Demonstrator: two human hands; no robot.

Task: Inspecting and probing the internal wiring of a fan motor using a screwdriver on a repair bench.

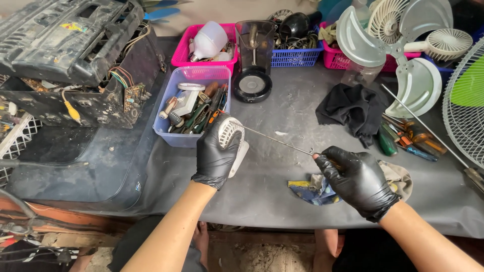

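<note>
your left hand (pixel 218 151) is closed around a small white fan part (pixel 233 138), a round piece with a grille, held just above the tabletop (pixel 282 100) in front of you. your right hand (pixel 359 177) is closed on the handle of a long thin screwdriver (pixel 275 138); the handle itself is hidden inside the black glove, so you see only the shaft.

the relation that matters is this: the shaft runs from your right hand up and to the left, and its tip meets the fan part at the upper edge, near your left fingers. the long axis is almost level, tilted a little upward to the left. the left hand is on the part, the right hand is well apart from it, at the other end of the tool.

the exact place where the tip enters is too small to see, and your left palm covers the lower half of the part. under the right hand lies a crumpled cloth (pixel 315 187), partly hidden. behind are a clear plastic box (pixel 191 75) of tools and a black rag (pixel 353 108).
</note>
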